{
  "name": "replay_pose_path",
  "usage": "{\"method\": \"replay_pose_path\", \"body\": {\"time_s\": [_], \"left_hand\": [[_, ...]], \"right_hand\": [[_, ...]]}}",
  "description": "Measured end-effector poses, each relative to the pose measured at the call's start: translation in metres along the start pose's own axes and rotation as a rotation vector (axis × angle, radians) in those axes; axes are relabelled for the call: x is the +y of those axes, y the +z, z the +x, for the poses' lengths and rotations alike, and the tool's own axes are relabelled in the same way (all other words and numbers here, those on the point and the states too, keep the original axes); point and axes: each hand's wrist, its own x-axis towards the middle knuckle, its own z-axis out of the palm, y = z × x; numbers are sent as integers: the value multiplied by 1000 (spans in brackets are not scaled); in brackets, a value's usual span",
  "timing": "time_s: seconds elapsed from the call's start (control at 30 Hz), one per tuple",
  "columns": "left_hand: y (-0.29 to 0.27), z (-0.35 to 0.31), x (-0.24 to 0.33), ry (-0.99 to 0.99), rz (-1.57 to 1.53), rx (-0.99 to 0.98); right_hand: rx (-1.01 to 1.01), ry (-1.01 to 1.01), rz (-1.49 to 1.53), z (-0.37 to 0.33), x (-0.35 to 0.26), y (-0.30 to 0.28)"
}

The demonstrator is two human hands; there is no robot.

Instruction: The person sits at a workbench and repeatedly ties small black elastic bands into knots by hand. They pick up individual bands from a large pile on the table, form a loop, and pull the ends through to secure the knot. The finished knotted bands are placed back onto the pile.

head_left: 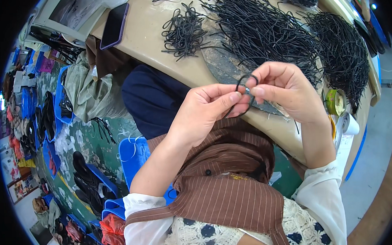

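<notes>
My left hand (208, 106) and my right hand (286, 90) meet in front of me, just above the table's near edge. Between them is a thin black cord (238, 82), bent into a loop. Thumb and fingers of each hand pinch it where its parts come together; a small shiny spot shows there, too small to make out. Beyond my hands a big heap of black cords (262, 30) spreads over a worn grey board (219, 60). A smaller pile of looped black cords (183, 31) lies to its left.
A second bundle of black cords (341, 50) hangs at the table's right edge, by an open yellow-green tin (335, 102) and a white roll (349, 123). At the left of the table (148, 41) lies a phone (115, 25). Blue bins (134, 156) stand on the green floor.
</notes>
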Motion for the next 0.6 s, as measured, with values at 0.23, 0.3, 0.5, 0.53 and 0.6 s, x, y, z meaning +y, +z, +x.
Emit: {"method": "replay_pose_path", "body": {"time_s": [0.23,0.3,0.5,0.53,0.6], "left_hand": [[6,5,0,-1,-7,-32],[5,5,-2,8,35,-30],[6,2,4,51,214,-29],[7,2,4,55,227,-29],[8,4,2,72,169,-4]], "right_hand": [[147,-63,-205,6,-3,3],[167,-53,-259,4,-5,4],[142,-88,-129,6,5,6],[138,-79,-120,6,7,6],[126,-59,-101,8,14,6]]}}
